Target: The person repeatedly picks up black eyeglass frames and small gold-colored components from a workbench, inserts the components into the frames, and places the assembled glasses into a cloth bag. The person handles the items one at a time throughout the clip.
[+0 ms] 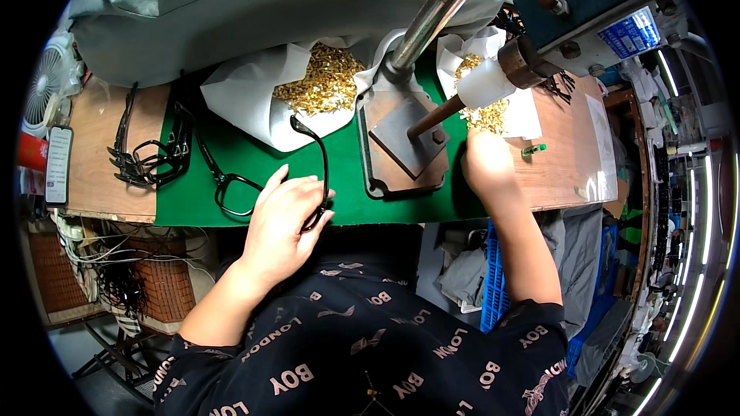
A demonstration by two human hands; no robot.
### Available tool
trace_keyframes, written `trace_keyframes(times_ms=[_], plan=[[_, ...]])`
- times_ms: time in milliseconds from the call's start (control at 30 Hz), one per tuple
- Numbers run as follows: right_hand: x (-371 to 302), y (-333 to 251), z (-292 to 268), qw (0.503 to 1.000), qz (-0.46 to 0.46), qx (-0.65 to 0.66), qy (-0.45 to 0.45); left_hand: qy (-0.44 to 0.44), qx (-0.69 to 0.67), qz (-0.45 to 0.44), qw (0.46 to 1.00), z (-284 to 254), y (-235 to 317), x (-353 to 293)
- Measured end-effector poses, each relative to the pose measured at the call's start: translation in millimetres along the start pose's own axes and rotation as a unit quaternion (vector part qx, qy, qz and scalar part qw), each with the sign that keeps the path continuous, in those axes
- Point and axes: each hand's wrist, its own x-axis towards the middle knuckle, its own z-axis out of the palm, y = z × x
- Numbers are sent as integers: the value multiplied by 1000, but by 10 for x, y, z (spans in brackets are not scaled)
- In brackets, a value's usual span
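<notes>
My left hand (pixel 287 212) grips a black eyeglass frame (pixel 237 179) at the near edge of the green mat. One rim shows left of my fingers; part of the other shows by my thumb. Both temples point away from me, and my fingers cover the middle of the frame. My right hand (pixel 487 163) is curled at the near end of the right pile of small gold metal parts (pixel 493 114). Its fingertips are hidden, so what they hold cannot be made out. Between my hands stands the square base of a bench press (pixel 378 173).
A larger gold pile (pixel 324 81) lies on white paper (pixel 243 96) behind my left hand. More black eyeglass frames (pixel 150 162) lie at the left. The press's rod (pixel 433 117) slants over its base plate. A small green object (pixel 533 149) lies right of my right hand.
</notes>
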Motion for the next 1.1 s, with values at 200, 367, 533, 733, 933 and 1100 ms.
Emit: trace_keyframes(times_ms=[200,367,533,733,933,1100], plan=[[113,-29,-146,983,99,73,-133,43,-89,52,994,-83,63,36],[80,5,-321,970,171,155,-75,44,-143,67,986,-117,76,105],[221,-275,-728,683,452,573,-21,7,-229,35,973,-106,174,178],[548,-1270,-938,394,361,845,-1,-17,-299,44,953,-18,250,213],[647,-1524,-910,332,342,879,23,15,-257,85,963,-30,262,253],[660,-1519,-930,336,378,863,7,1,-214,132,968,-55,234,312]])
